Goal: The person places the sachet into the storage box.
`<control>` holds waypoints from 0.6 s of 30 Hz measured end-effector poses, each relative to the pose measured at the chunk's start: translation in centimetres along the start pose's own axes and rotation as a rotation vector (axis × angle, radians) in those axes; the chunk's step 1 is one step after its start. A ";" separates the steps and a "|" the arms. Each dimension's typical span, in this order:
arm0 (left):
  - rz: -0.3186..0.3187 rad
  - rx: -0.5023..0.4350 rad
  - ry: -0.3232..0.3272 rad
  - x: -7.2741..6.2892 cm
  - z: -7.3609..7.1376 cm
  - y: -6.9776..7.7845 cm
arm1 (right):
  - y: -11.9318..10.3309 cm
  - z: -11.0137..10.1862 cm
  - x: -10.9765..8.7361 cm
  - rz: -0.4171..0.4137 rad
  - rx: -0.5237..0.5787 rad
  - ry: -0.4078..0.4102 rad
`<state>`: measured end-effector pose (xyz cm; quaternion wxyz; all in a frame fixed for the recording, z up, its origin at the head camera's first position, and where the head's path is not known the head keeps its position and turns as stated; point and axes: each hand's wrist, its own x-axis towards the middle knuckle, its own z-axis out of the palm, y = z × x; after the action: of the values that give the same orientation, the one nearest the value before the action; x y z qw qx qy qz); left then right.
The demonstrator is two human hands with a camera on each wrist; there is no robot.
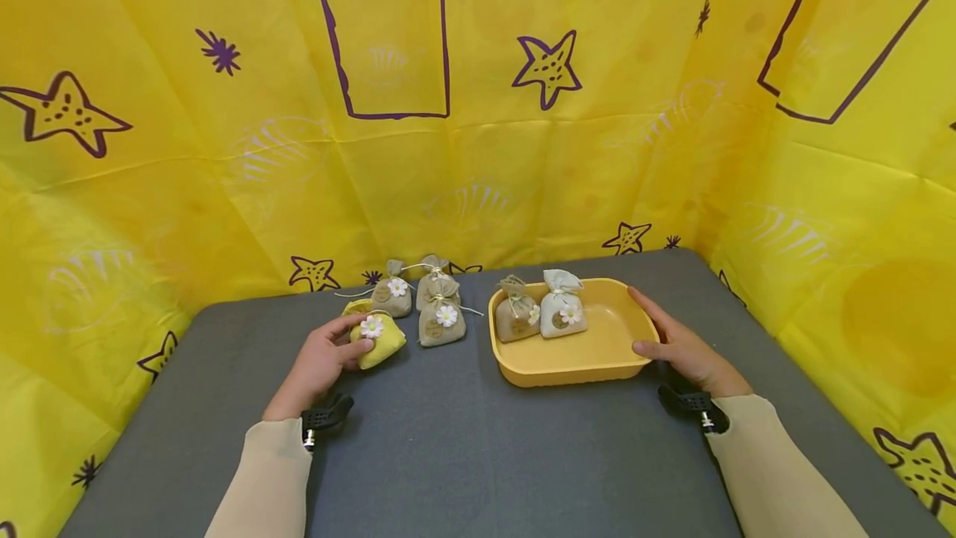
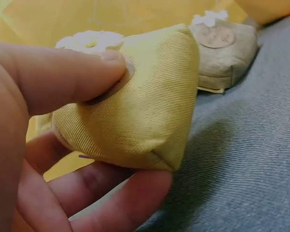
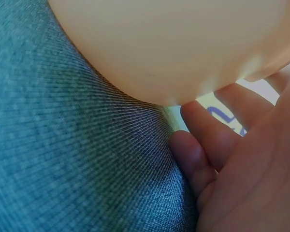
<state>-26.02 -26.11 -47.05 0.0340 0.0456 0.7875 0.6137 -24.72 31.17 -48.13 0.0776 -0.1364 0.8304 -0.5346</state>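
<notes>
Two hands engaged. Left hand (image 1: 324,358), left of centre, pinches a plump yellow fabric sachet with a white flower (image 1: 384,344): thumb on the upper face, fingers beneath, bag tilted. Right hand (image 1: 687,353) grips the right end of a yellow-orange, round-cornered tray (image 1: 586,376), right of centre; thumb over the rim, fingers against the outer wall. Inside, at the tray's left: one brown cloth sachet (image 1: 515,324), one white cloth sachet (image 1: 562,318).

Handling, judged: thumb pressure best kept on the filled body, off the flower; fingers below should bear the weight. Lift clear of three beige cloth sachets (image 1: 442,326) nearby, whose loose cords could snag. Light right-hand hold should stop the tray sliding.
</notes>
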 end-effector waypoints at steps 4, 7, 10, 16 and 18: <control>-0.002 -0.036 -0.005 -0.3 -0.2 0.0 | 0.0 0.1 0.0 0.006 -0.001 0.000; 0.007 -0.063 0.009 -0.3 -0.2 0.3 | -0.1 0.2 0.2 0.010 -0.002 0.008; 0.025 -0.115 0.037 -0.3 0.0 1.4 | -0.2 0.2 0.3 0.009 -0.003 0.012; 0.105 -0.159 0.038 -0.1 2.6 5.3 | -0.1 0.1 0.2 0.010 -0.003 0.018; 0.138 -0.121 0.016 0.0 4.2 6.7 | -0.1 0.1 0.2 0.010 -0.004 0.022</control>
<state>-25.39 -20.43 -41.62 -0.0121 0.0925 0.7441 0.6615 -24.87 31.01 -48.12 0.0709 -0.1263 0.8330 -0.5340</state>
